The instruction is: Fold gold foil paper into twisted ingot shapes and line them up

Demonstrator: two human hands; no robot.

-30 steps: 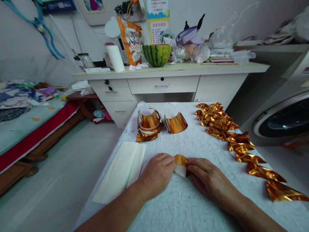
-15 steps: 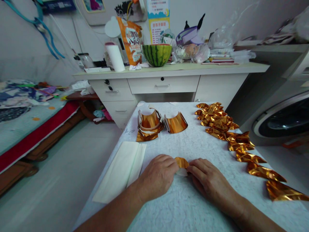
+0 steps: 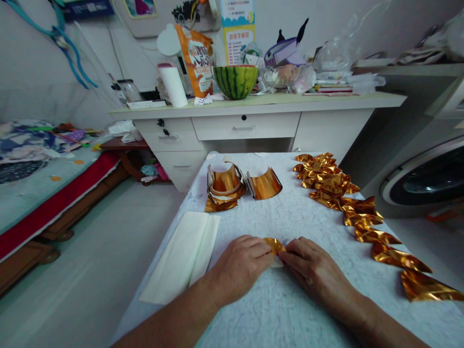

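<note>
Between my hands, low in the middle of the view, is a small gold foil sheet point(image 3: 274, 245) with a white edge below it. My left hand point(image 3: 243, 266) grips its left end with the fingers closed. The right end is pinched by my right hand point(image 3: 314, 270). Most of the sheet is hidden under the fingers. Beyond them stand curled gold sheets point(image 3: 224, 186) in a nested stack and one separate curled gold piece point(image 3: 266, 183). A folded white paper point(image 3: 181, 256) lies to the left. Several twisted gold foil pieces point(image 3: 369, 234) line the table's right side.
The cloth-covered table point(image 3: 250, 309) reaches a white desk point(image 3: 246, 126) bearing a watermelon half point(image 3: 235, 82), an orange pouch point(image 3: 197, 63) and a white roll point(image 3: 174, 86). A bed point(image 3: 65, 188) is at left, a washing machine point(image 3: 431, 164) at right.
My left hand has shifted slightly right, closer to my right hand. The gold sheet between them shows less and looks more crumpled.
</note>
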